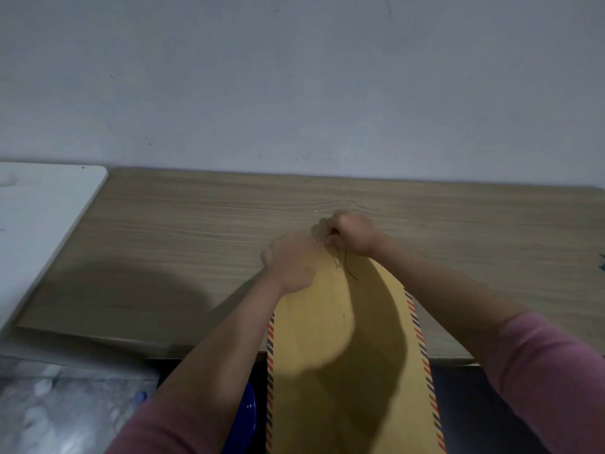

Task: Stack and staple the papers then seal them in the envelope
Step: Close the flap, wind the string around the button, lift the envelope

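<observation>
A large brown envelope (340,355) with red and blue striped edges stands tilted, its top end leaning onto the wooden table (196,244) and its lower end hanging toward me. My left hand (291,263) grips the envelope's top left. My right hand (352,234) is closed at the top edge, pinching the thin black closure string (348,268) that dangles by a small metal stud. The papers are not visible, and no stapler is in sight.
A white board or tabletop (39,224) lies at the left beside the wooden table. A grey wall rises behind. Below the table edge I see a blue stool (247,411) and a marbled floor (65,407).
</observation>
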`<move>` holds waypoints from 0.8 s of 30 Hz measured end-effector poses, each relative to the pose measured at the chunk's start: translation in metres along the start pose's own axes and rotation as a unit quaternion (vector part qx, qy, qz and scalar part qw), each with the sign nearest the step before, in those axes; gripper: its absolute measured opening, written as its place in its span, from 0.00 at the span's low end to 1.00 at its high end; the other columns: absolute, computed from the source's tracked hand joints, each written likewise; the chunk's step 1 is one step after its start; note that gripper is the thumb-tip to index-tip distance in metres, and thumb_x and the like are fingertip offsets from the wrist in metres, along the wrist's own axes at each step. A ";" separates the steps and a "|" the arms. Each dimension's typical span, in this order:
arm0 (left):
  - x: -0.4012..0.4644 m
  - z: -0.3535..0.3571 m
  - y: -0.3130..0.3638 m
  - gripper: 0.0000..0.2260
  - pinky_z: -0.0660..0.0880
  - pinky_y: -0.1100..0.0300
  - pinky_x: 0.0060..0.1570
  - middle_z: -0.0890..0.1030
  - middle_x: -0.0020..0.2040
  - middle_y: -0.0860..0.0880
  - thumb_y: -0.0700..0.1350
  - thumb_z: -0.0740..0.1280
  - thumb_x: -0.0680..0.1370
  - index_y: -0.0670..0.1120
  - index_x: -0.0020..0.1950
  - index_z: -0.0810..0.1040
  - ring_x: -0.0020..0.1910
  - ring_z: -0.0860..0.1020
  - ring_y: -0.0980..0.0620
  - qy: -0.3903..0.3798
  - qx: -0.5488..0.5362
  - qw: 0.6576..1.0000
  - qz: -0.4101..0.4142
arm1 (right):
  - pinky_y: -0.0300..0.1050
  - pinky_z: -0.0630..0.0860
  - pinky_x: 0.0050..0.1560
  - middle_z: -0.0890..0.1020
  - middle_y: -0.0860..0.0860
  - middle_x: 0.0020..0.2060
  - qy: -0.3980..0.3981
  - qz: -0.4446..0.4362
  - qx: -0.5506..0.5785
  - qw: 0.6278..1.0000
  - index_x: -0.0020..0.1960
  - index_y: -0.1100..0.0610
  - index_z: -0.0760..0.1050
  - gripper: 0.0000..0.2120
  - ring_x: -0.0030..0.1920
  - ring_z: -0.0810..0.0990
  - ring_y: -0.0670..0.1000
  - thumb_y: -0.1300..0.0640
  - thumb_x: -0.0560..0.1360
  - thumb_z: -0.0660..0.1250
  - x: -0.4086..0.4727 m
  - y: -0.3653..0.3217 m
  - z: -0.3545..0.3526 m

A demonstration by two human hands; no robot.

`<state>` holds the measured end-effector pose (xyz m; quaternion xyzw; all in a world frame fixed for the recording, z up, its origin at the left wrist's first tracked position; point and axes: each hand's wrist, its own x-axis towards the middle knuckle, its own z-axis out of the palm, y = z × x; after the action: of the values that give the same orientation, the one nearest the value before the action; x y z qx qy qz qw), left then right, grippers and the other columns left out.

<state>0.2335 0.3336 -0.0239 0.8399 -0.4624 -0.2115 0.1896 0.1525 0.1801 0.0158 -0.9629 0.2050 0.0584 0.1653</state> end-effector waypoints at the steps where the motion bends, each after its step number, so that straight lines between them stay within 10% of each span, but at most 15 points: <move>1: 0.000 0.000 0.000 0.22 0.53 0.53 0.64 0.61 0.65 0.55 0.53 0.64 0.75 0.66 0.68 0.65 0.62 0.60 0.51 0.000 0.001 1.000 0.000 | 0.46 0.68 0.42 0.80 0.60 0.47 -0.002 -0.005 0.001 1.000 0.45 0.63 0.77 0.08 0.49 0.78 0.60 0.59 0.70 0.70 0.003 0.001 -0.001; 24: 0.000 0.000 0.002 0.21 0.52 0.53 0.63 0.61 0.65 0.56 0.53 0.64 0.75 0.66 0.67 0.66 0.63 0.60 0.51 -0.002 0.004 1.000 -0.015 | 0.52 0.73 0.44 0.77 0.62 0.47 0.107 0.022 -0.011 0.994 0.47 0.66 0.77 0.09 0.50 0.76 0.62 0.59 0.74 0.66 -0.038 0.047 0.001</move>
<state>0.2317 0.3326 -0.0227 0.8471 -0.4507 -0.2145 0.1824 0.0980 0.1541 0.0078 -0.9606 0.2422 -0.0392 0.1305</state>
